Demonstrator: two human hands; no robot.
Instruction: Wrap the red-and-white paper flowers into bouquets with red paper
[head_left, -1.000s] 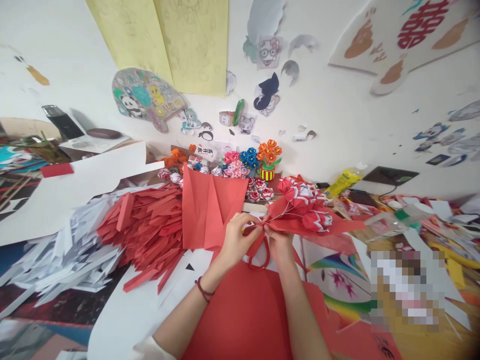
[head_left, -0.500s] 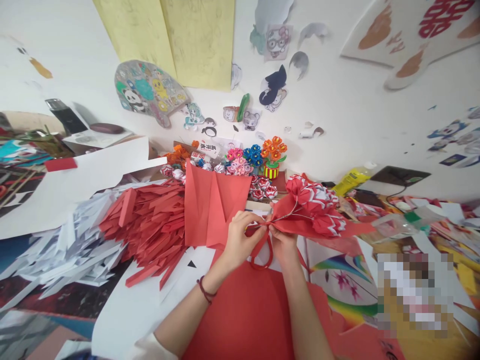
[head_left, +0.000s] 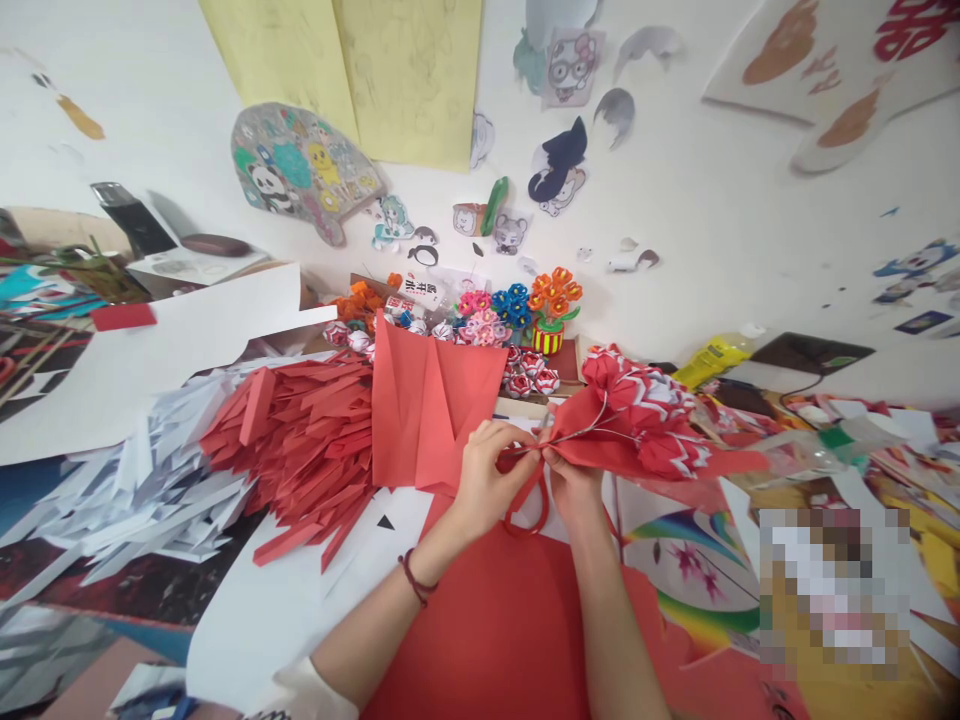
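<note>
A bouquet of red-and-white folded paper flowers lies tilted to the right, backed by red wrapping paper. Its thin wire stems run together toward the left. My right hand is closed round the gathered base of the bouquet. Beside it, my left hand pinches the stem ends between thumb and fingers; the exact grip is partly hidden. A loop of red ribbon hangs below, between my two hands. Under my forearms lies a large red sheet.
Piles of red paper strips and white paper strips lie to the left. A folded red sheet stands just behind my left hand. Small potted paper flowers and a yellow bottle line the wall. Paper scraps cover the right side.
The whole view has shifted slightly, so things at the middle appear a little further right. My hands keep the same hold on the bouquet.
</note>
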